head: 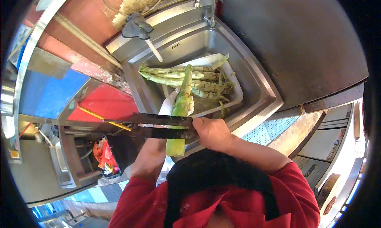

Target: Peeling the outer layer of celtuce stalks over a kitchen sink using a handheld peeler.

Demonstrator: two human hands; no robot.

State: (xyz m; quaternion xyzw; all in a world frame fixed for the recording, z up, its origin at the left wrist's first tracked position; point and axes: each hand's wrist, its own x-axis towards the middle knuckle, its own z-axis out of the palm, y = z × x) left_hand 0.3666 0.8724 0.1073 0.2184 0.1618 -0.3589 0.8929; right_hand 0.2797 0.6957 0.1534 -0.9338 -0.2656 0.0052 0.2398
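My left hand (169, 105), in a white glove, grips a green stalk vegetable (183, 109), apparently celtuce. The stalk's pale, peeled-looking end (175, 147) points towards my body. My bare right hand (212, 133) is closed around the handle end of a dark peeling knife (160, 120), which has a lengthwise gap through its blade. The knife lies across the stalk from right to left, and green shows through the gap. Beyond it, several more stalks (205, 76) with knobbly skins rest in a white tray (238, 94) inside the steel sink (256, 76).
A tap (212, 10) rises at the sink's back corner. On the back ledge sits a dark grey cloth or glove (137, 27), with a white stick (154, 51) below it. A dark panel (291, 46) borders the right. Left of me, a red bag (104, 156) hangs or lies low.
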